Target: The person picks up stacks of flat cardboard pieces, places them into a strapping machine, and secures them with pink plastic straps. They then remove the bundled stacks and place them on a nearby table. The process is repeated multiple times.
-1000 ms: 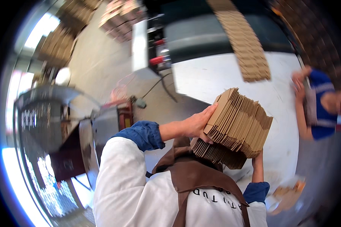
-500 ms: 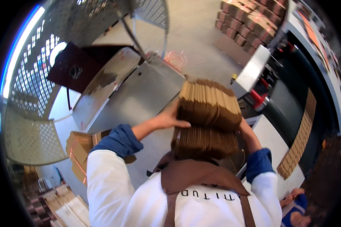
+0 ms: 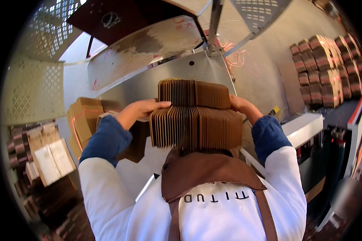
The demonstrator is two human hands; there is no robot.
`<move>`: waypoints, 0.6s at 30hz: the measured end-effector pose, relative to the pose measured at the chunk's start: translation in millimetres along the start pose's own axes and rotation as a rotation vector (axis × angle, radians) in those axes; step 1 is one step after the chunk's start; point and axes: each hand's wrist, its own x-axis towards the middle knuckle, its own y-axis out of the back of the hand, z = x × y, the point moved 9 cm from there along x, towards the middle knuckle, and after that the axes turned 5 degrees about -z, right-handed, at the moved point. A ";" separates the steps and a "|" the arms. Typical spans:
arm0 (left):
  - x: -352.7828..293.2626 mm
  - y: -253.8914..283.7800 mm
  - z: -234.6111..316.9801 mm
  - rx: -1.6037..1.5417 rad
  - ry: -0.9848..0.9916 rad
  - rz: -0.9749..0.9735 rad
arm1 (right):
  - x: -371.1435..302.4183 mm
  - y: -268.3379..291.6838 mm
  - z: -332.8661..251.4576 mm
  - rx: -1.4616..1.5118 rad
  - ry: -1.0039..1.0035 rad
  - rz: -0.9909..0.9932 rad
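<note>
A thick bundle of flat brown cardboard blanks [image 3: 195, 116] stands on edge in front of my chest. My left hand [image 3: 138, 110] presses flat against its left end. On the right end, my right hand [image 3: 239, 105] does the same, so the bundle is squeezed between both palms. The bundle hangs over a slanted grey metal tray [image 3: 165, 76] of a machine. I wear blue cuffs, white sleeves and a brown apron.
Tied stacks of folded cardboard [image 3: 82, 120] lie to the left of the tray, more bundles [image 3: 44, 156] lower left. Banded stacks [image 3: 328, 68] stand on the floor at the right. A perforated metal guard [image 3: 32, 84] is at the left, a white machine edge [image 3: 305, 128] at the right.
The view has swung round from a white table toward the slanted metal tray. Both hands have kept the cardboard bundle clamped, and it now hangs right over the tray.
</note>
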 end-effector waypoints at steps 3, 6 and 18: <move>42.4 50.9 -19.3 0.035 0.094 0.098 | 65.8 5.9 22.6 -0.069 -0.354 -0.025; 58.4 77.6 -19.3 0.121 0.088 0.167 | 93.5 18.9 14.7 -0.083 -0.297 -0.025; 93.3 87.4 -44.5 -0.027 0.100 0.014 | 71.6 17.8 -19.3 -0.187 -0.348 -0.154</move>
